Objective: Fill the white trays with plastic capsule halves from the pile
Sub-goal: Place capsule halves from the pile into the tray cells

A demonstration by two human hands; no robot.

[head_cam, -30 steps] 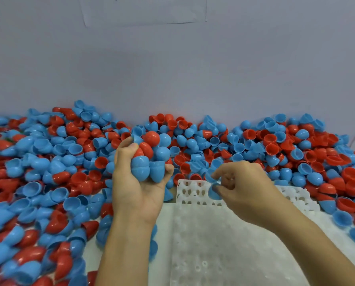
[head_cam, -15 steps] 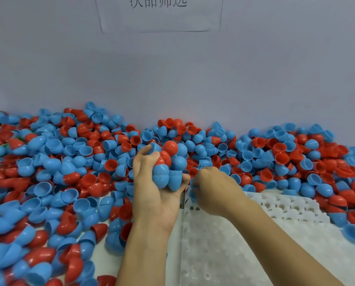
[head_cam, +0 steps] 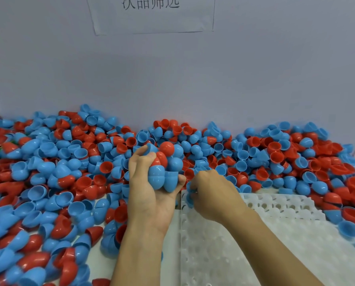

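Left hand (head_cam: pixel 151 188) curled round clutch of halves (head_cam: pixel 164 170), held above pile (head_cam: pixel 69 162). Blue half (head_cam: pixel 190 195) pinched by right hand (head_cam: pixel 211 195) at tray (head_cam: pixel 275 234) far-left corner. Halves judged light, stiff, slick; best gripped at rim.

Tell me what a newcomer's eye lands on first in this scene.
First, the huge pile of red and blue capsule halves, heaped along the grey wall and down the left side. Next, at the centre, the left hand grips a handful of capsule halves, mostly blue, while the right hand pinches a blue capsule half at the far left corner of the white tray. A paper sign hangs on the wall above.
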